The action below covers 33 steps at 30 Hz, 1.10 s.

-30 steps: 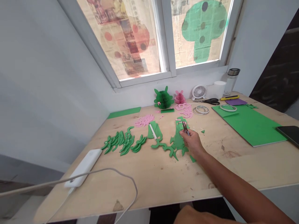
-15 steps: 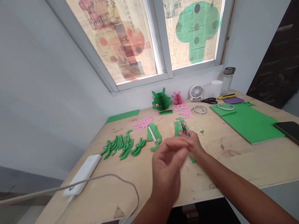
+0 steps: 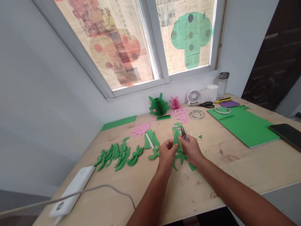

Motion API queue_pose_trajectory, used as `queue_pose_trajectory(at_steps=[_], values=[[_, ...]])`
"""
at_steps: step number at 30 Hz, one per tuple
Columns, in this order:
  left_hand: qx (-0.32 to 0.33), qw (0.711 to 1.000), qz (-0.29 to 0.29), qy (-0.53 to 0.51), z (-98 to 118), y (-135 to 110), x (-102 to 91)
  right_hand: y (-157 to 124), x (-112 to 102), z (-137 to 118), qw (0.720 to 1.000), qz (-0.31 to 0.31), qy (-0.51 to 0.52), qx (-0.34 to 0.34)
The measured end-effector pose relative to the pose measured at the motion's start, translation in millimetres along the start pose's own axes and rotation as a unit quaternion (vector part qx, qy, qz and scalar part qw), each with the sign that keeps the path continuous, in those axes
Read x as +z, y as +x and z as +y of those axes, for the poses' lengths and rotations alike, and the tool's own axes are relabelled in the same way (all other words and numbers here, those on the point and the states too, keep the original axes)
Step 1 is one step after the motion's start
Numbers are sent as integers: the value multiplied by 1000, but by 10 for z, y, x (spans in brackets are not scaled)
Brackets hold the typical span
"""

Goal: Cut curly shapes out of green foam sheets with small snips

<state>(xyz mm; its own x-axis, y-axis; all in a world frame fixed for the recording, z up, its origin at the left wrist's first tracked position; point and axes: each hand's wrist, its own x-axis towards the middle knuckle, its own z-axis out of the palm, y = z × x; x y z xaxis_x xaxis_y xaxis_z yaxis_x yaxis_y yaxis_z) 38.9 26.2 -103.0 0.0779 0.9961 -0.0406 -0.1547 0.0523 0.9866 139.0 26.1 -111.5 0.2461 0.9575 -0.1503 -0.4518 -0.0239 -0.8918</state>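
Observation:
My right hand (image 3: 193, 150) is closed around a small pair of scissors (image 3: 183, 131), its dark blades pointing away from me. Close beside it, my left hand (image 3: 166, 154) pinches the edge of a piece of green paper (image 3: 176, 133). Green paper scraps (image 3: 182, 158) lie under and between the hands, with a few pink bits farther off. Left of my left hand, a white pen (image 3: 149, 140) rests on a green paper sheet (image 3: 155, 138), and a curved green cutout (image 3: 154, 154) lies just below. Fingertips of the right hand partly hide the scissors' handles.
Piled green cutouts (image 3: 122, 155) and pink cutouts (image 3: 140, 129) lie to the left, near a white power strip (image 3: 72, 190) with a cable. Behind are paper animals (image 3: 159, 106), tape rolls (image 3: 197, 114), a fan (image 3: 193, 96) and black-handled scissors (image 3: 207, 104). Green card (image 3: 246, 128) and a phone (image 3: 285, 133) lie right.
My left hand has come down from in front of the camera to the green paper beside my right hand. The right hand still holds the scissors. The view has tilted slightly.

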Motion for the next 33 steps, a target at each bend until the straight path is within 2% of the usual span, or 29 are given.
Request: queue_pose_trajectory(at_steps=[3, 7, 10, 14, 17, 20, 25, 33], values=[[69, 995, 32, 65, -33, 50, -43, -8, 4, -33, 1000, 2, 6, 2], [170, 967, 77, 175, -90, 61, -119, -2, -20, -53, 999, -7, 34, 13], [247, 930, 110, 247, -129, 56, -168, 5, -45, -45, 998, -30, 56, 21], [352, 868, 129, 327, -154, 69, -221, 1, -57, -39, 995, -69, 73, 27], [399, 829, 145, 364, -156, 77, -245, -4, -53, -35, 994, -74, 71, 25], [426, 805, 151, 384, -149, 68, -249, -7, -46, -28, 995, -62, 69, 29], [440, 795, 144, 393, -144, 41, -243, -32, -21, -41, 994, -50, 84, 44], [413, 828, 130, 357, -169, 47, -254, -35, -14, -47, 996, -45, 70, 41]])
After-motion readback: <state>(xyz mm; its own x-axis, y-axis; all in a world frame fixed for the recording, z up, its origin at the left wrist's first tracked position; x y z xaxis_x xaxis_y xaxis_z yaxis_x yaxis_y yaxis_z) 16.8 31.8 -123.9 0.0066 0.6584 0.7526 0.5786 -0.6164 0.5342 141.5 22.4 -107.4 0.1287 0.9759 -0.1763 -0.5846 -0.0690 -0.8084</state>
